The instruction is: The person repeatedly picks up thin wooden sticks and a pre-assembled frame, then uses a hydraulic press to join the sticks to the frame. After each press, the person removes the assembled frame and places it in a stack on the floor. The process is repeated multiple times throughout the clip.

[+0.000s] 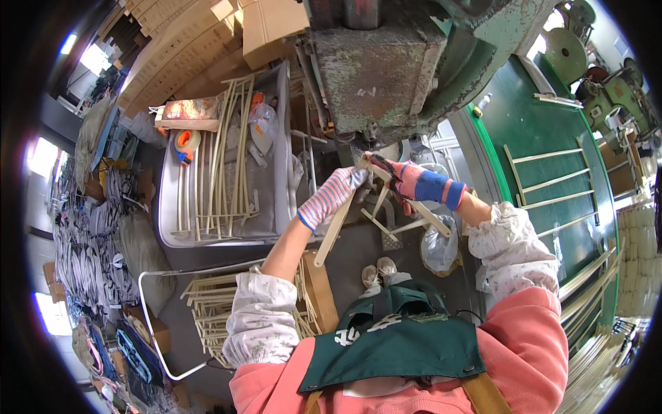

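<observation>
My left hand [334, 196], in a striped knit glove, is closed around a flat cream strip [334, 234] with a rounded, holed lower end. My right hand [422, 186], in a pink and blue glove, grips a second cream strip [429, 217] that slants down to the right. The upper ends of the two strips meet just under the head of a worn green press [376, 76], forming an upturned V. Something dark lies by my right fingers, too small to name. Thinner cream pieces [378, 225] hang below my right hand.
To the left stands a grey tub [165, 207] with long cream strips and a tape roll [186, 142]. Below it, a stack of cream frames [214, 310] sits by a bent white tube [143, 303]. On the right, a green table [545, 131] bears ladder-like frames. A plastic-lined container [441, 259] stands near my feet.
</observation>
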